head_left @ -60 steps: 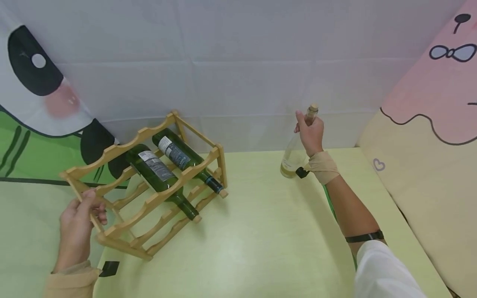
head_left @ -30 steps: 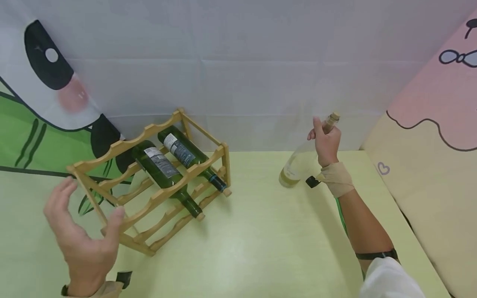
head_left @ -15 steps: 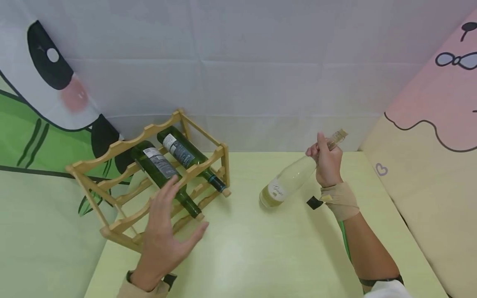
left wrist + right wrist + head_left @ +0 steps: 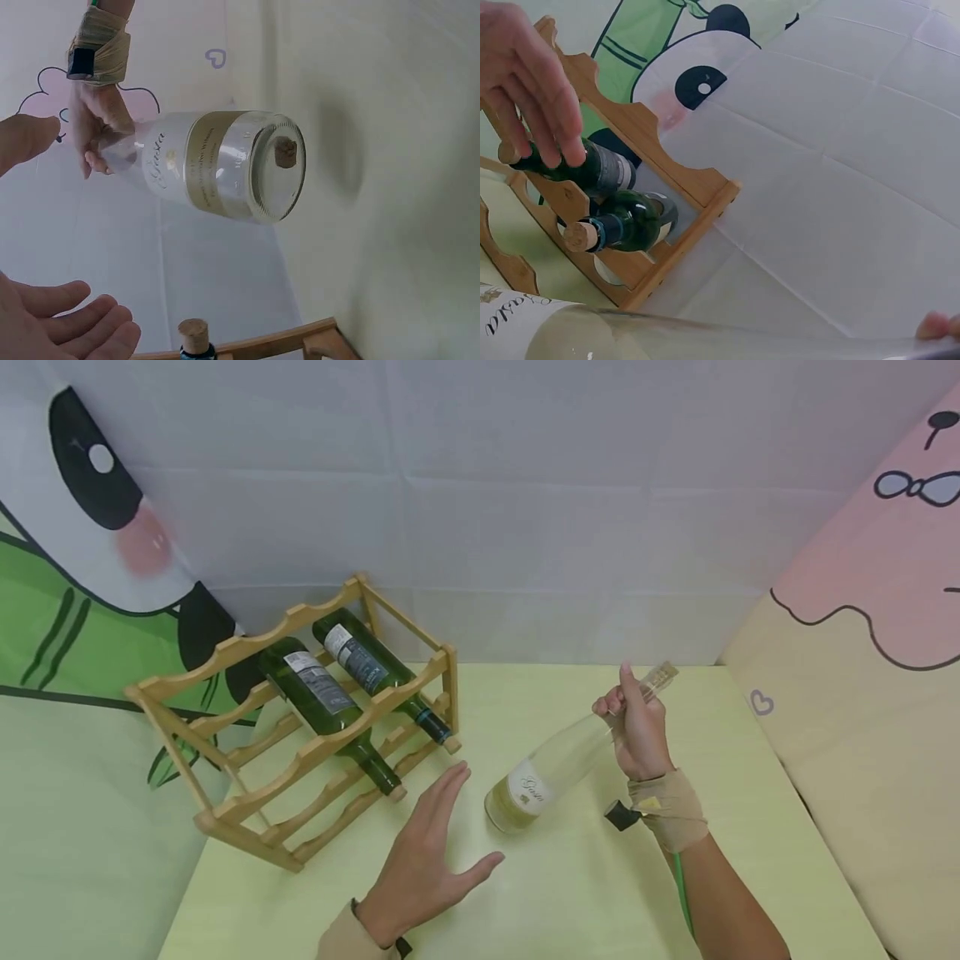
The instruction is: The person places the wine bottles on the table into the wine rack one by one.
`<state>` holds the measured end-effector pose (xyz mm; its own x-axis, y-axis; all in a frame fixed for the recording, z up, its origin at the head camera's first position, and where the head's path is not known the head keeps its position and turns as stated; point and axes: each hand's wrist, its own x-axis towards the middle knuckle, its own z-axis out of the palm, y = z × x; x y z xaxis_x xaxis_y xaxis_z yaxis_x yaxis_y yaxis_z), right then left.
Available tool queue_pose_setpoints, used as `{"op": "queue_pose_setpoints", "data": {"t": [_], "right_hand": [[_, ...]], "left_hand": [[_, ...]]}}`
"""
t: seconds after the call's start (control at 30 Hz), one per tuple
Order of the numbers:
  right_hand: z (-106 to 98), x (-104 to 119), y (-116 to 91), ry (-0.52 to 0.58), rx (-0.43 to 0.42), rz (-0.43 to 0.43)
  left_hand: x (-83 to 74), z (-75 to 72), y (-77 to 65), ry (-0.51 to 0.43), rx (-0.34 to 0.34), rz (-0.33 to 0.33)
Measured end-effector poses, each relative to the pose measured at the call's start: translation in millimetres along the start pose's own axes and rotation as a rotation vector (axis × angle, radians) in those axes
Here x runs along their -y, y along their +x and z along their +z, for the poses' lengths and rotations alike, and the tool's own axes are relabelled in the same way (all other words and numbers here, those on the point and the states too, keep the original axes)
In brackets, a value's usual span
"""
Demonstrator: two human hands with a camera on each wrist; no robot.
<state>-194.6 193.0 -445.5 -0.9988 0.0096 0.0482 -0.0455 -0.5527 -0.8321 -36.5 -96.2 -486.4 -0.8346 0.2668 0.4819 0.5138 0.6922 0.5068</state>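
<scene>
My right hand (image 4: 640, 731) grips the neck of a clear glass wine bottle (image 4: 551, 768) with a cork in its mouth. The bottle is tilted, its base pointing down and left over the table, and its label is white and gold. My left hand (image 4: 427, 852), fingers spread and holding nothing, is just left of the bottle's base. In the left wrist view, the bottle's round base (image 4: 279, 169) faces the camera between the thumb and fingers. Left of both hands stands a wooden wine rack (image 4: 292, 768) with two green wine bottles (image 4: 318, 693) lying on its upper tier.
The pale yellow-green table (image 4: 600, 893) carries the rack at its left side. Behind it hangs a grey-white cloth backdrop (image 4: 517, 527), with printed cartoon figures to the left and right. The green bottles' corked necks (image 4: 438, 727) jut out past the rack's front rail.
My left hand has let go of the rack and moved right, towards the clear bottle. My right hand has tipped that bottle from upright and brought its base left and nearer.
</scene>
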Motion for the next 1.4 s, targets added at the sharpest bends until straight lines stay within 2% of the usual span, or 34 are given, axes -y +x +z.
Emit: {"op": "queue_pose_setpoints", "data": {"t": [0.17,0.37,0.5,0.7,1.0,1.2,1.4], "right_hand": [[-5,-11,-10,0.030,-0.022,0.053],[-4,-23,-20,0.029,-0.028,0.084],[-2,-28,-26,0.027,-0.045,0.093],[-1,-31,-31,0.077,-0.066,0.128],[2,-36,-40,0.095,-0.065,0.180],[6,-40,-44,0.130,-0.070,0.202],[8,-44,-47,0.135,-0.073,0.210]], "left_hand": [[5.0,19.4,-4.9,0.034,0.076,-0.057],[11.6,35.7,-8.4,0.079,0.101,-0.089],[14.2,42.3,-10.4,0.077,0.091,-0.100],[14.0,47.6,-13.0,0.044,0.092,-0.132],[8.2,50.7,-13.8,0.092,0.097,-0.181],[2.4,51.6,-15.5,0.074,0.143,-0.250],[1.4,56.8,-18.9,0.066,0.182,-0.279]]}}
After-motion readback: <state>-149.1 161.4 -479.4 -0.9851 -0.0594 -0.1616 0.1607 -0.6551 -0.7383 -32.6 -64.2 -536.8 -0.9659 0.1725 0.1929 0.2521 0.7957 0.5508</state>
